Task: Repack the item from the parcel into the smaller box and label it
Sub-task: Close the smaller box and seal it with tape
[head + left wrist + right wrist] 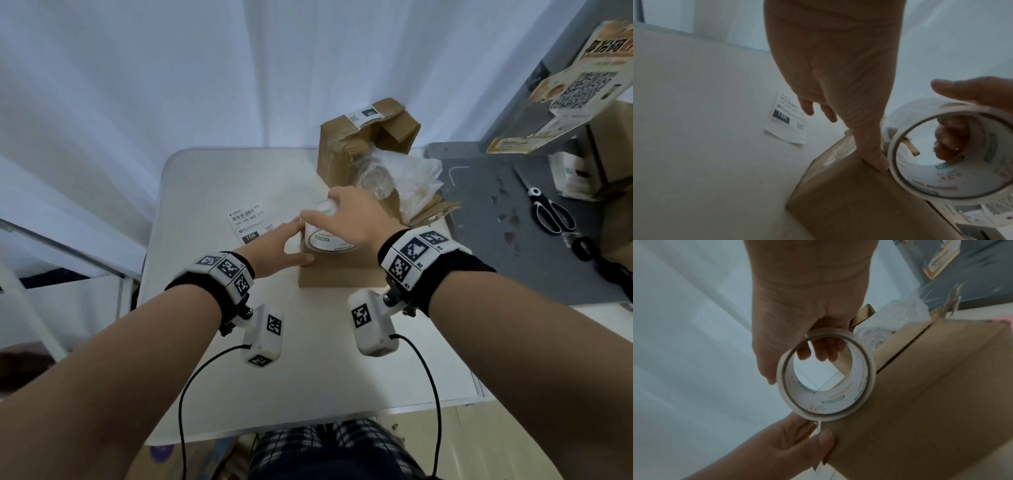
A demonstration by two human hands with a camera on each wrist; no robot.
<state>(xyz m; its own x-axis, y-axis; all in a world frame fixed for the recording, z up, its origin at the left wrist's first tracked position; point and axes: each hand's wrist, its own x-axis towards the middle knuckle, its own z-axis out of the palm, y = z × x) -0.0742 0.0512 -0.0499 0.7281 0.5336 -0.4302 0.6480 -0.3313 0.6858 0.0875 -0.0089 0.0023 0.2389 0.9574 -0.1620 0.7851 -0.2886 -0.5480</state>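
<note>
A small brown cardboard box (339, 272) sits closed on the white table (212, 325). My right hand (349, 219) grips a roll of clear tape (325, 234) upright on the box's top, fingers through its core (822, 352). My left hand (291, 246) rests at the box's left edge, with its straight thumb (875, 160) pressed onto the top beside the roll (898, 178); a short tab of tape shows between thumb and fingers in the right wrist view. A printed shipping label (248, 221) lies flat on the table to the left of the box (849, 203).
The opened parcel (363, 147) stands behind the small box, with crumpled clear plastic wrap (404, 178) spilling out. On the grey surface to the right lie scissors (551, 212), with more cartons behind them. White curtains hang behind the table.
</note>
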